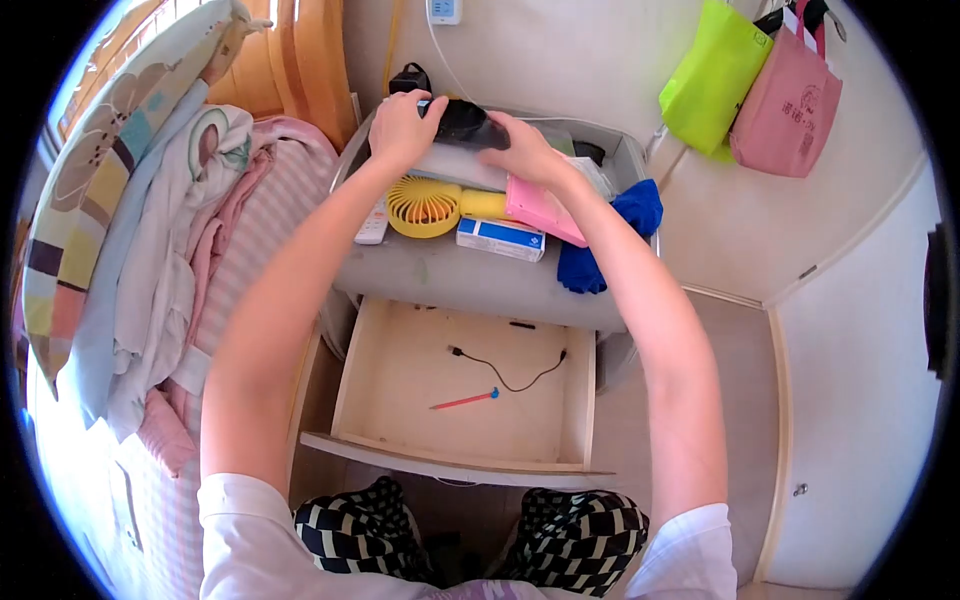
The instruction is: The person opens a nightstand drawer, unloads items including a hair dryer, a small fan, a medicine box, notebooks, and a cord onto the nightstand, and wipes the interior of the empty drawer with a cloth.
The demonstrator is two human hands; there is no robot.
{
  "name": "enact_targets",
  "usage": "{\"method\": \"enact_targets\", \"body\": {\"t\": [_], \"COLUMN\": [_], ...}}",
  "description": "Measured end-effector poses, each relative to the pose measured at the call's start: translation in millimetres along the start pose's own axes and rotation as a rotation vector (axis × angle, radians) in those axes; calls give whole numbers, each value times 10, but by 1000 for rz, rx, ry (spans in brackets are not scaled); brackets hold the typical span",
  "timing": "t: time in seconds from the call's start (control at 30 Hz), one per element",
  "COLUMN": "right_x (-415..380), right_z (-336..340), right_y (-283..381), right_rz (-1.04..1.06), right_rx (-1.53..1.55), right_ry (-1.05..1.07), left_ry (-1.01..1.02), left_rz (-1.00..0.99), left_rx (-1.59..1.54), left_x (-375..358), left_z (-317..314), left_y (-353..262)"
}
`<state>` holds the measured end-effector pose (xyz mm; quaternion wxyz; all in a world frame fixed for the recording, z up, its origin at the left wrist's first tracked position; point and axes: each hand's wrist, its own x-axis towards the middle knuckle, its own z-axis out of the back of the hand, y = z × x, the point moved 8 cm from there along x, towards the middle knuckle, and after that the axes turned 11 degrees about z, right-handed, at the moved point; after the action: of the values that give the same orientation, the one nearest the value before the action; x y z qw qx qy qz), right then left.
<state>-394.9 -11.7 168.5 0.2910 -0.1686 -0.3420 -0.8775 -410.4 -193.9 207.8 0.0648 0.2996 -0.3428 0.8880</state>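
At the back of the grey nightstand top (430, 270), my left hand (403, 132) and my right hand (525, 152) grip opposite ends of a dark, glossy object (465, 122) whose kind I cannot make out. Just in front of it lie a yellow handheld fan (424, 207), a pink flat item (543, 208) partly behind my right forearm, and a blue and white box (501, 239). A white remote control (372, 222) lies left of the fan. Blue cloth (638, 208) hangs over the right side, partly hidden by my forearm.
Below, an open drawer (390, 405) holds a short black cable (510, 386) and a red pencil (465, 400) with a blue top. Clothes and a pillow (100, 190) lie on the bed at left. Green (708, 80) and pink (785, 100) bags hang at upper right.
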Motion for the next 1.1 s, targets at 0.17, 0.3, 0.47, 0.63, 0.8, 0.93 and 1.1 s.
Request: {"method": "enact_targets", "body": {"t": [0.17, 0.3, 0.47, 0.63, 0.8, 0.93, 1.1], "right_x": [-109, -297, -925, -2013, -2592, -2805, -3023], "right_z": [38, 304, 644, -17, -486, -567, -1068], "right_y": [32, 240, 1110, 1618, 1155, 855, 344], "right_rz": [-31, -45, 222, 378, 179, -18, -202], "right_rx": [-11, -150, -136, -274, -234, -246, -337], "right_ry": [-45, -221, -515, -159, -64, -9, 322], "left_ry": [122, -11, -111, 343, 670, 919, 1069], "left_rz": [10, -102, -490, -850, -649, -413, -278], "left_rx": [28, -71, -316, -136, 5, 148, 172], "left_x": [-109, -316, -1203, -2593, -3124, -3223, -3394], "left_z": [-78, 216, 800, 511, -148, -485, -937], "left_y": [3, -177, -501, -225, 392, 678, 922]}}
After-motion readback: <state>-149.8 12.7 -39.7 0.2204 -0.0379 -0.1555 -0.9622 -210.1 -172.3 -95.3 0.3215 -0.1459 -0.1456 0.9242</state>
